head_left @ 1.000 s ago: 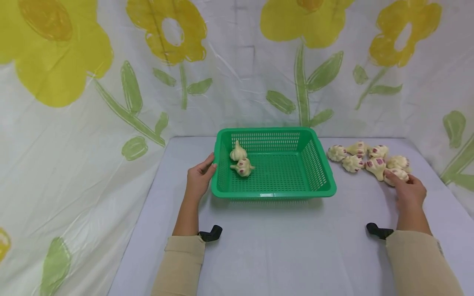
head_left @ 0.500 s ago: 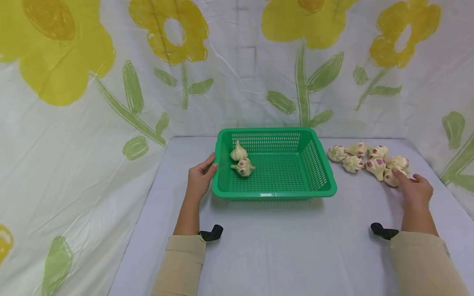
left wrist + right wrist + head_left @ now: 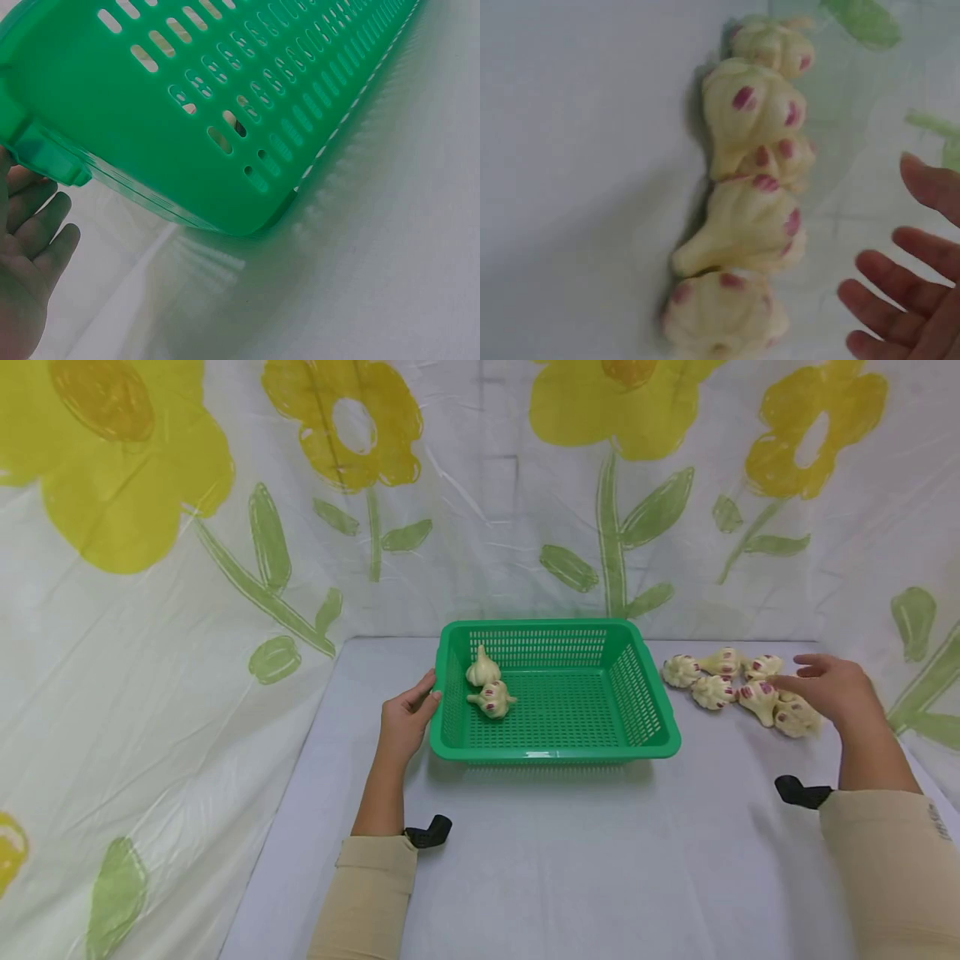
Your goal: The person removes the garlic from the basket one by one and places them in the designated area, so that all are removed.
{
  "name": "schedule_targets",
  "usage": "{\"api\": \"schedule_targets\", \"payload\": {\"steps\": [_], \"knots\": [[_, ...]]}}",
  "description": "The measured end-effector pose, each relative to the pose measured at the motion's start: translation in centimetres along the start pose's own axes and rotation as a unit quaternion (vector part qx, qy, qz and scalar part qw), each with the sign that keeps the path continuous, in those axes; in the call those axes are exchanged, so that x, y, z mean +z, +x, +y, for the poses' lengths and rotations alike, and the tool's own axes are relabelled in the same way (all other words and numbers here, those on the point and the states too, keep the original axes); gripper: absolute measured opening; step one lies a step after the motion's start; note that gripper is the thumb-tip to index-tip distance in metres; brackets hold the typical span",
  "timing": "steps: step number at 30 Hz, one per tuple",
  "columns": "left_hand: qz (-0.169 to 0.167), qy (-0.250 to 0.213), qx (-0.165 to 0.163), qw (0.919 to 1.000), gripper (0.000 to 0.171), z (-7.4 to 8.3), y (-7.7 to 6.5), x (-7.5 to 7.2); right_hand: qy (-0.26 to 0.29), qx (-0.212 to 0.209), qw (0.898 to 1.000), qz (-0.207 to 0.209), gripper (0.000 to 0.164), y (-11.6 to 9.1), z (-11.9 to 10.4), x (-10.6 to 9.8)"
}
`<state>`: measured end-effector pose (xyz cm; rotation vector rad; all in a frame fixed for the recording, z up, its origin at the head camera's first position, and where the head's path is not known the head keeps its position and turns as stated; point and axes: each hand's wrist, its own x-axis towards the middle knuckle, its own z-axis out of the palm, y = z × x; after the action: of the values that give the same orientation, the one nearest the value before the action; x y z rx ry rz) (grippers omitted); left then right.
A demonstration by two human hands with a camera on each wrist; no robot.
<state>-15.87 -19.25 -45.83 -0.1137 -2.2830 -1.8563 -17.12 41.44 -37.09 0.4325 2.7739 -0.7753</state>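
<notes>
My left hand (image 3: 405,718) rests against the left rim of a green plastic basket (image 3: 555,753), its thumb at the rim. In the left wrist view, the fingers (image 3: 56,247) are fairly straight beside the basket's end tab. Inside the basket, toward its left side, lie two garlic bulbs (image 3: 483,670). My right hand (image 3: 836,689) hovers over the right end of a group of several purple-marked garlic bulbs (image 3: 757,700), partly covering one. The right wrist view shows that hand with fingers spread and nothing held, apart from the row of bulbs (image 3: 739,225).
A white-covered table (image 3: 570,860) carries the basket and the garlic. Behind it hangs a white sheet (image 3: 495,552) printed with yellow flowers. Black wrist cameras (image 3: 429,832) are strapped to both forearms.
My right hand has let go of the bulb at the near right, drawn back, then lifted up and over the group's right end. The left hand and basket stay in place.
</notes>
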Motion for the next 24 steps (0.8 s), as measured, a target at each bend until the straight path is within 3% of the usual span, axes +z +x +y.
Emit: {"api": "schedule_targets", "payload": {"steps": [3,5,8,15,24], "knots": [[0.001,-0.001,0.002,1.0,0.048,0.1,0.0,0.0,-0.077,-0.074,0.993,-0.053,0.102,0.5,-2.0,-0.9],[-0.004,0.0,-0.009,0.9999,0.046,1.1,-0.2,-0.1,-0.117,-0.12,0.983,-0.08,0.095,0.7,-3.5,-1.3],[-0.007,0.0,-0.014,0.9999,0.044,1.2,-0.3,-0.1,-0.153,-0.159,0.969,-0.112,0.09,0.6,-6.0,-1.5],[0.001,0.006,-0.009,0.9999,0.045,0.2,0.0,0.0,-0.178,-0.191,0.948,-0.18,0.086,0.9,-11.9,-1.2],[-0.008,0.004,-0.003,1.0,0.047,0.1,0.1,-0.1,-0.182,-0.247,0.935,-0.18,0.074,0.2,-18.9,0.1]]}}
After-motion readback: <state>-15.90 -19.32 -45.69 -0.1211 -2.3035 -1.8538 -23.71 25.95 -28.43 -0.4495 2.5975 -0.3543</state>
